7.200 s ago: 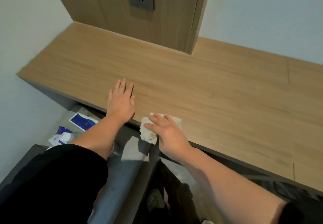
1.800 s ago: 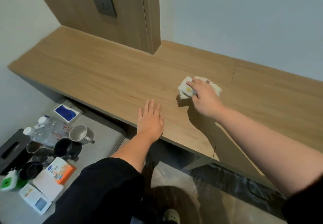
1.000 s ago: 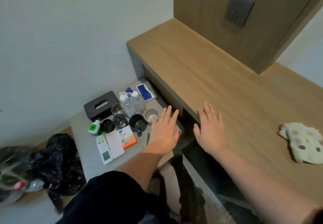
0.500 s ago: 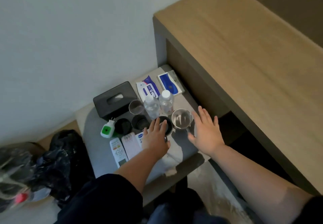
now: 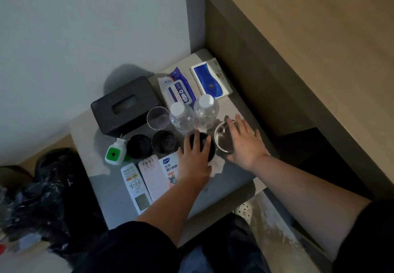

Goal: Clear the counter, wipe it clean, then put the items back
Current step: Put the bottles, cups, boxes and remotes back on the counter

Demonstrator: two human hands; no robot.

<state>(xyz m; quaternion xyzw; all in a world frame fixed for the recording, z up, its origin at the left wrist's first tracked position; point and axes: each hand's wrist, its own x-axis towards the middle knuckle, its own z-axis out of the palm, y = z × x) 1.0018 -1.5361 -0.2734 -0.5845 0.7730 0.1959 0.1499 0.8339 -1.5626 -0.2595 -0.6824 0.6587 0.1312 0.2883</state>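
The cleared items stand on a low grey table [image 5: 231, 180] beside the wooden counter [image 5: 319, 38]. My left hand [image 5: 195, 159] lies over a black mug [image 5: 211, 148], fingers spread on its rim. My right hand [image 5: 245, 142] reaches over a pale mug [image 5: 220, 139], fingers straight across its opening. Just behind the mugs stand two clear water bottles [image 5: 181, 117] with white caps. Whether either hand has a hold on its mug is not visible. The cloth is out of view.
Around the mugs are a clear glass [image 5: 157, 117], two dark cups [image 5: 164, 141], a black tissue box [image 5: 124, 104], a wipes pack [image 5: 178, 87], a blue box [image 5: 211, 79], a green plug-in device [image 5: 115, 153], a remote [image 5: 135, 185] and a notepad [image 5: 151, 176]. A black bag [image 5: 49, 198] lies on the left.
I left the cloth on the counter and turned down to the low table. Both hands have moved forward from above the table onto the two mugs.
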